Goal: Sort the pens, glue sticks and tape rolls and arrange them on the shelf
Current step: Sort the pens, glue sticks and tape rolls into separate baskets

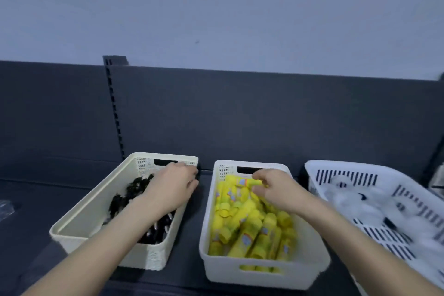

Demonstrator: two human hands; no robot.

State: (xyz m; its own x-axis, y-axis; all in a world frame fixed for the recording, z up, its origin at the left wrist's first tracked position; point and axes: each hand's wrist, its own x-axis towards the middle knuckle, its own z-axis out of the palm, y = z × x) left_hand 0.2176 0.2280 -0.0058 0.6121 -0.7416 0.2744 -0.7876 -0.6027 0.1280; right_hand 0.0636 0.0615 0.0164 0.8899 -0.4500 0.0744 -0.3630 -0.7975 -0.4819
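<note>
Three baskets stand in a row on the dark shelf [43,202]. The cream basket [101,202] on the left holds black pens [134,190]. My left hand [171,187] reaches across it and its fingers curl over the far right rim. The white middle basket [264,274] is full of yellow glue sticks [242,230]. My right hand [276,191] hovers over its far end and pinches the end of one glue stick [242,181] lying crosswise. The slotted white basket [346,176] on the right holds blurred white items, perhaps tape rolls [348,202], and a dark pen [390,223].
A dark back panel with a slotted upright [115,108] rises behind the baskets. A clear packet [6,209] lies at the far left edge of the shelf. A dark object [438,175] shows at the right edge.
</note>
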